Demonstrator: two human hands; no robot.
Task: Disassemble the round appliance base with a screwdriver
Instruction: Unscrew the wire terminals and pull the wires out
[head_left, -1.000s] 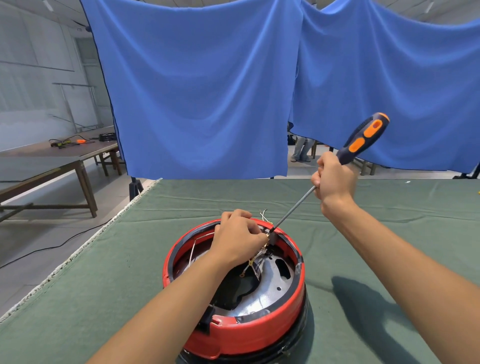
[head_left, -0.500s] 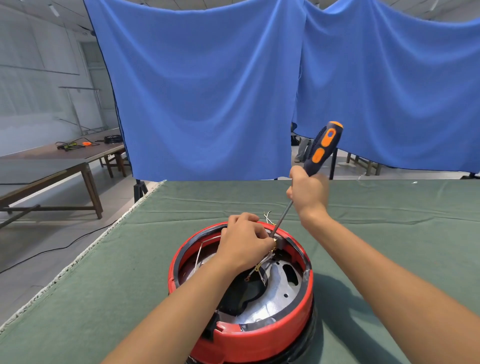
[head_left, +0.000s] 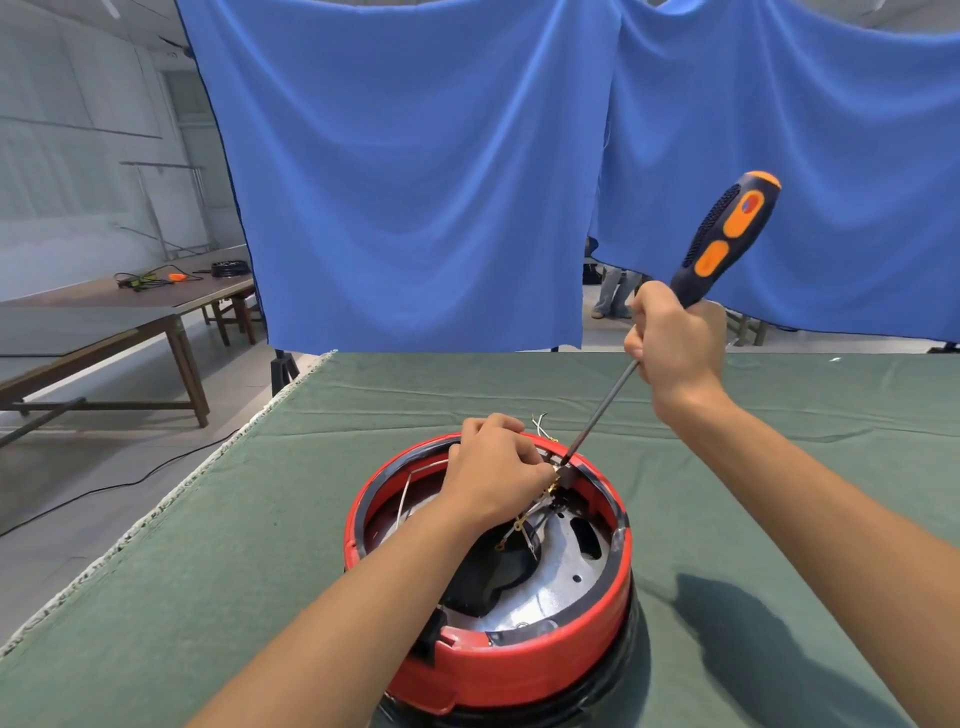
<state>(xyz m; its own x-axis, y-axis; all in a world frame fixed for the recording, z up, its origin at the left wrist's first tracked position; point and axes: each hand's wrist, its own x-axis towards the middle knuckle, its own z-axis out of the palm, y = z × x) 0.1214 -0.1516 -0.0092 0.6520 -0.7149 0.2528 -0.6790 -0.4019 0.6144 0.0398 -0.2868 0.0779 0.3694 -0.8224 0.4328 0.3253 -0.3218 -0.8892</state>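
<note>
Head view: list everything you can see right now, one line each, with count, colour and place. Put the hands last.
appliance base: one, red shell with a black rim and a silver metal plate inside, near middle of the table.
loose wires: a few, white and gold-tipped, at the base's far rim.
screwdriver: one, dark handle with orange inserts, tilted, tip at the base's far rim.
table cloth: one, green, covering the work table.
curtains: two, blue, hanging behind the table.
wooden tables: two, brown, far left, with cables on the farther one.
left hand: curled on the parts at the base's far rim.
right hand: grip round the screwdriver's handle.
</note>
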